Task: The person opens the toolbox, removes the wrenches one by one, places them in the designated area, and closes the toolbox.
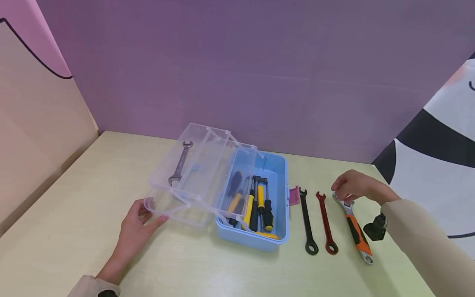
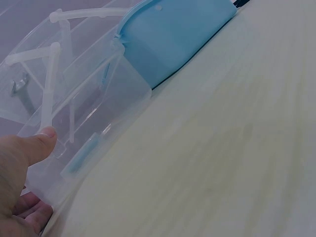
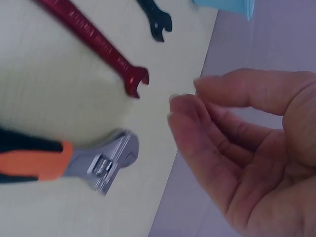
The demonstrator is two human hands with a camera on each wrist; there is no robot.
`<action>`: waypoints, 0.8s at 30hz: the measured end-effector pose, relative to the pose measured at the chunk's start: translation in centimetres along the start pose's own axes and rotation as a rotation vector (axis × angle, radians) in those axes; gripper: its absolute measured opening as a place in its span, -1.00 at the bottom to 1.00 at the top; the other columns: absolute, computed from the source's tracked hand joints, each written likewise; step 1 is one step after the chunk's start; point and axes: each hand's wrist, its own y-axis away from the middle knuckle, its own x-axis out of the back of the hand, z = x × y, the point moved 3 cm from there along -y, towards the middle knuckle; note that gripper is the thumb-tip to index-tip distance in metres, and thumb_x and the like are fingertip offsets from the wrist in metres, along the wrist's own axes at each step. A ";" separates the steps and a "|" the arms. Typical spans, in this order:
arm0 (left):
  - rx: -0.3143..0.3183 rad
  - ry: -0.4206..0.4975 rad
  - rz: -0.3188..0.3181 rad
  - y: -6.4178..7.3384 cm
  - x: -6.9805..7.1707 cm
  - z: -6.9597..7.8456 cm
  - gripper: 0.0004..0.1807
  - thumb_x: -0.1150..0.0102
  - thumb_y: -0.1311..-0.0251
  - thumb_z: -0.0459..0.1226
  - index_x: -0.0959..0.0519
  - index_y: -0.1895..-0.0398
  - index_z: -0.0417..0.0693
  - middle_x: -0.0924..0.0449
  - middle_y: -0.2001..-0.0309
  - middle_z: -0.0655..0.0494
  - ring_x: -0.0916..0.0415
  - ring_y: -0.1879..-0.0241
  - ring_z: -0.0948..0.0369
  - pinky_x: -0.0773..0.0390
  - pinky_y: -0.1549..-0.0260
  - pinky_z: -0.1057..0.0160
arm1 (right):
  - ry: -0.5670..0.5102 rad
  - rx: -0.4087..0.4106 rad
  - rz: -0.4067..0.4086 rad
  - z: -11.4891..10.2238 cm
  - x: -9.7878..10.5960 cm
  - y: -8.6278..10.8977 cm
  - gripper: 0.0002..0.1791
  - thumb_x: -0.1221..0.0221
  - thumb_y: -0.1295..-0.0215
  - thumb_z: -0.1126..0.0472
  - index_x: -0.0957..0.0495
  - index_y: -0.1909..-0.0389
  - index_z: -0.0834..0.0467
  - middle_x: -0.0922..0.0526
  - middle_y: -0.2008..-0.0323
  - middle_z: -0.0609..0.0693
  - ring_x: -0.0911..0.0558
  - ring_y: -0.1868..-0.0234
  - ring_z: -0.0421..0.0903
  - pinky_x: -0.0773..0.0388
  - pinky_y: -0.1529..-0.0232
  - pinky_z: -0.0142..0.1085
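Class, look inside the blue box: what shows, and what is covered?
Inside the box: yellow and black tools, some seen through clear plastic. Anything under those tools is hidden.

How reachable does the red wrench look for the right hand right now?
Probably yes: the right hand is empty, near the orange-handled wrench, and nothing visible blocks its way to the red wrench on the table.

Three wrenches [image 1: 325,218] lie right of the toolbox [image 1: 248,240], a fourth wrench [image 1: 180,163] in the tray [image 1: 198,165] at left
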 end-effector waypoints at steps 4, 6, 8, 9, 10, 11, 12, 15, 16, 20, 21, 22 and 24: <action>-0.011 -0.004 0.002 -0.1 0.0 0.0 -0.27 -0.31 -0.14 -0.23 -0.16 -0.27 -0.33 -0.31 -0.19 -0.33 -0.32 -0.25 -0.23 -0.43 -0.23 0.02 | -0.001 0.062 0.003 -1.0 0.0 -0.6 -0.71 -0.15 -0.11 0.45 -0.44 0.11 0.43 -0.56 0.31 0.07 -0.52 0.32 -0.11 -0.69 0.20 -0.20; -0.016 -0.003 0.001 -0.1 0.0 0.1 -0.27 -0.31 -0.14 -0.24 -0.16 -0.26 -0.34 -0.31 -0.19 -0.33 -0.32 -0.25 -0.23 -0.43 -0.23 0.02 | -0.010 0.091 0.005 -1.7 -0.1 -0.8 -0.71 -0.15 -0.11 0.46 -0.43 0.10 0.41 -0.54 0.32 0.05 -0.50 0.33 -0.11 -0.66 0.26 -0.26; -0.019 0.000 0.001 -0.1 0.0 0.1 -0.27 -0.31 -0.14 -0.24 -0.17 -0.26 -0.34 -0.32 -0.19 -0.33 -0.33 -0.25 -0.22 -0.43 -0.23 0.03 | -0.004 0.139 0.010 -2.6 0.0 -1.0 -0.72 -0.14 -0.13 0.47 -0.44 0.10 0.40 -0.55 0.31 0.04 -0.51 0.31 -0.10 -0.66 0.26 -0.29; -0.018 -0.001 0.000 -0.1 0.0 0.1 -0.27 -0.31 -0.15 -0.24 -0.17 -0.26 -0.34 -0.32 -0.18 -0.33 -0.33 -0.25 -0.22 -0.43 -0.23 0.03 | 0.000 0.168 0.010 -3.1 0.0 -1.0 -0.72 -0.13 -0.14 0.47 -0.44 0.09 0.39 -0.56 0.29 0.05 -0.52 0.29 -0.10 -0.66 0.25 -0.30; -0.016 0.000 -0.001 -0.1 0.0 0.1 -0.27 -0.31 -0.15 -0.23 -0.17 -0.27 -0.33 -0.32 -0.18 -0.33 -0.33 -0.25 -0.22 -0.43 -0.23 0.03 | 0.009 0.197 0.014 -3.6 0.0 -1.1 -0.72 -0.14 -0.14 0.48 -0.45 0.09 0.38 -0.56 0.28 0.05 -0.54 0.27 -0.09 -0.67 0.24 -0.31; -0.014 0.001 -0.001 -0.1 0.0 0.1 -0.27 -0.31 -0.15 -0.23 -0.17 -0.27 -0.33 -0.32 -0.18 -0.33 -0.34 -0.25 -0.22 -0.43 -0.23 0.03 | 0.022 0.230 0.018 -4.2 0.0 -1.1 -0.73 -0.14 -0.15 0.48 -0.46 0.09 0.37 -0.57 0.26 0.06 -0.55 0.25 -0.09 -0.68 0.22 -0.31; -0.014 0.001 -0.001 -0.1 0.0 0.1 -0.27 -0.31 -0.15 -0.23 -0.17 -0.27 -0.33 -0.32 -0.18 -0.33 -0.34 -0.25 -0.23 -0.44 -0.22 0.03 | 0.036 0.268 0.022 -4.8 0.1 -1.1 -0.73 -0.14 -0.16 0.49 -0.47 0.09 0.36 -0.58 0.24 0.07 -0.57 0.23 -0.08 -0.69 0.20 -0.31; -0.014 -0.001 0.001 -0.1 0.1 0.2 -0.28 -0.31 -0.15 -0.24 -0.17 -0.27 -0.33 -0.32 -0.18 -0.33 -0.34 -0.24 -0.23 -0.44 -0.22 0.03 | 0.071 0.371 0.046 -6.5 0.2 -1.2 -0.76 -0.15 -0.17 0.49 -0.51 0.12 0.32 -0.59 0.24 0.07 -0.59 0.22 -0.09 -0.70 0.18 -0.33; -0.016 0.000 0.001 -0.2 0.1 0.2 -0.28 -0.31 -0.15 -0.24 -0.17 -0.27 -0.33 -0.32 -0.18 -0.33 -0.34 -0.24 -0.23 -0.44 -0.22 0.03 | 0.086 0.403 0.059 -7.1 0.2 -1.2 -0.77 -0.16 -0.17 0.49 -0.52 0.14 0.31 -0.59 0.24 0.06 -0.60 0.22 -0.10 -0.70 0.18 -0.34; -0.020 0.000 0.000 -0.1 0.1 0.2 -0.28 -0.30 -0.16 -0.24 -0.17 -0.27 -0.33 -0.32 -0.18 -0.33 -0.35 -0.24 -0.23 -0.44 -0.22 0.02 | 0.152 0.510 0.133 -9.1 0.0 -1.1 -0.81 -0.17 -0.17 0.49 -0.55 0.20 0.24 -0.61 0.27 0.02 -0.60 0.25 -0.13 -0.67 0.21 -0.42; -0.021 0.002 -0.001 -0.1 0.1 0.2 -0.28 -0.30 -0.16 -0.24 -0.17 -0.27 -0.33 -0.32 -0.17 -0.33 -0.35 -0.24 -0.23 -0.44 -0.22 0.02 | 0.165 0.530 0.154 -9.6 -0.2 -1.0 -0.81 -0.18 -0.18 0.48 -0.56 0.21 0.23 -0.61 0.27 0.01 -0.60 0.25 -0.12 -0.67 0.21 -0.41; -0.021 0.003 0.000 -0.1 0.1 0.2 -0.29 -0.30 -0.16 -0.24 -0.17 -0.27 -0.33 -0.33 -0.17 -0.33 -0.35 -0.24 -0.23 -0.44 -0.22 0.02 | 0.180 0.542 0.177 -10.0 -0.3 -1.1 -0.81 -0.18 -0.18 0.47 -0.56 0.21 0.21 -0.62 0.27 0.00 -0.60 0.24 -0.11 -0.69 0.18 -0.39; -0.024 0.005 0.001 -0.1 0.1 0.2 -0.29 -0.30 -0.15 -0.24 -0.17 -0.26 -0.33 -0.33 -0.17 -0.34 -0.35 -0.24 -0.22 -0.44 -0.22 0.02 | 0.205 0.570 0.222 -10.8 -0.7 -1.3 -0.81 -0.19 -0.18 0.46 -0.57 0.20 0.21 -0.63 0.27 0.00 -0.61 0.24 -0.09 -0.71 0.15 -0.30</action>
